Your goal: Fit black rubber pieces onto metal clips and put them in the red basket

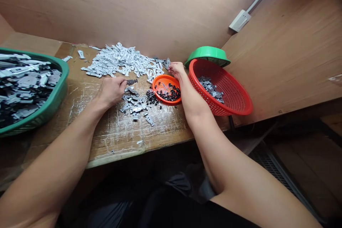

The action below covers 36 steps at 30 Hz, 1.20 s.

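Observation:
My left hand [113,91] is closed, thumb and fingers pinching a dark grey flat metal piece [131,82] that points to the right. Below it lies a loose heap of similar metal pieces [135,105]. My right hand [176,69] reaches past the orange dish [163,81], its fingers drawn together at a small grey metal piece [167,63] by the right end of the pile. Whether those fingers grip this piece or only touch it is hard to see. Small black parts [171,93] fill part of the dish and spill out on its left.
Silvery metal plates [120,58] form a wide pile along the back wall. A green basket [62,82] full of metal parts stands at the left. On the right, a red basket [235,94] holding grey pieces leans by a green basket [210,52]. The table's front edge [120,156] is near.

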Each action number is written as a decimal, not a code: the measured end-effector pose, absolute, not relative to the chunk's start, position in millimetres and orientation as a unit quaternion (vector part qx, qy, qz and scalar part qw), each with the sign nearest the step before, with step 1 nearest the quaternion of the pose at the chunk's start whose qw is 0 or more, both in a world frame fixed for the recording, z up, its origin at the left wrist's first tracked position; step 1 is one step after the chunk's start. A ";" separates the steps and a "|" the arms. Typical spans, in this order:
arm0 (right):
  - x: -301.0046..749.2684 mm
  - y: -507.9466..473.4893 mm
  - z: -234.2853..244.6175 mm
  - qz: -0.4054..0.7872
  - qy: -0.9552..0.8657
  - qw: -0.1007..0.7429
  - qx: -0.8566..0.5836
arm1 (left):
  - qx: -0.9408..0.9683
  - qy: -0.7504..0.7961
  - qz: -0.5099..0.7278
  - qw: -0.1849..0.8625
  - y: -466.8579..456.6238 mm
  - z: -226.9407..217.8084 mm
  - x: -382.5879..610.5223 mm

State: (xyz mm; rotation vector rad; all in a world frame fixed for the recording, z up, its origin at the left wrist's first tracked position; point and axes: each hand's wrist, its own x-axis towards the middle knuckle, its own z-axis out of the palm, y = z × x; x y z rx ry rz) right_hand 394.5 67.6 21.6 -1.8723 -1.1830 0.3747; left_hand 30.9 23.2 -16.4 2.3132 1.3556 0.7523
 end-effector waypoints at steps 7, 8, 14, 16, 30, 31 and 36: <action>380.9 74.5 33.9 0.357 -0.408 0.543 -0.642 | 0.770 0.465 0.325 0.292 22.6 -12.4 28.4; 378.5 73.2 35.3 0.374 -0.406 0.545 -0.631 | 0.761 0.465 0.329 0.312 22.6 -12.4 28.4; 362.5 57.8 42.0 0.424 -0.449 0.510 -0.599 | 0.732 0.444 0.358 0.372 26.1 -15.8 27.9; 357.8 49.6 45.3 0.433 -0.465 0.493 -0.594 | 0.729 0.437 0.360 0.385 27.2 -16.5 27.3; 329.6 -1.8 50.3 0.438 -0.579 0.408 -0.553 | 0.758 0.417 0.297 0.405 26.2 -7.8 25.2; 327.8 -2.8 46.7 0.440 -0.574 0.415 -0.552 | 0.764 0.419 0.275 0.406 27.0 -8.1 24.8; 301.5 -19.6 23.1 0.493 -0.519 0.428 -0.552 | 0.732 0.431 0.335 0.409 20.5 -11.6 31.4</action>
